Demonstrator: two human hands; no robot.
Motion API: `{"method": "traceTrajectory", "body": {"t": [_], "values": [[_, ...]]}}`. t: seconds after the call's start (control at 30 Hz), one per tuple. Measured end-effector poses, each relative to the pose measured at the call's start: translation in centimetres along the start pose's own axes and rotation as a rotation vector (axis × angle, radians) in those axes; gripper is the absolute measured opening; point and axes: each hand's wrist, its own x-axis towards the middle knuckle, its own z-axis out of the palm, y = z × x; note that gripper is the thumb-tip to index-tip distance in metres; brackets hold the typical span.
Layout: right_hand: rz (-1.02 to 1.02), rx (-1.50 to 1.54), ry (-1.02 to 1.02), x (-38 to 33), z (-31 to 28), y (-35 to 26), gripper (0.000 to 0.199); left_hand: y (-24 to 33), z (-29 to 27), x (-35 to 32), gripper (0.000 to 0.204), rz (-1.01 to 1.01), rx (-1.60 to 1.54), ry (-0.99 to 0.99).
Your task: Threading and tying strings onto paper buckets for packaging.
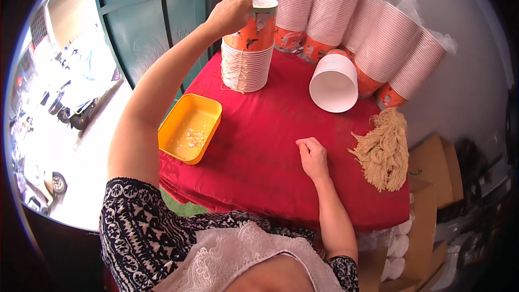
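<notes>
At the back left of the table stands an upside-down stack of paper tubs (246, 69) with white rims below. Thin cream strings hang down its side. My left hand (232, 15) is closed at the upper edge of the top paper tub (263, 21), which is orange with dark figures and a pale round base. Its fingertips are partly hidden. My right hand (312, 158) rests loosely closed on the red cloth, with nothing seen in it. Right of it lies a bundle of beige string (383, 151).
A yellow plastic tray (213, 114) with small pale bits inside sits at the left edge. Another tub stack (334, 84) lies on its side, mouth toward me. Tall plastic-wrapped tub stacks (330, 13) line the wall. Cardboard boxes (432, 167) stand right of the table (259, 167).
</notes>
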Motion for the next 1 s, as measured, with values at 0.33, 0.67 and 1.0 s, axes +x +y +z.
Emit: {"method": "traceTrajectory", "body": {"t": [0.33, 0.67, 1.0], "values": [[-0.04, -0.001, 0.0, 0.1, 0.0, 1.0, 0.015, 1.9, -0.5, -1.9, 0.029, -0.007, 0.116, -0.056], [-0.046, 0.001, -0.036, 0.1, 0.7, 1.1, 0.016, 2.0, -2.4, -2.0, 0.049, -0.092, 0.175, -0.252], [-0.062, -0.059, -0.005, 0.1, 0.0, 1.9, 0.017, 16.0, 4.8, -4.1, 0.018, -0.088, -0.308, -0.113]]}}
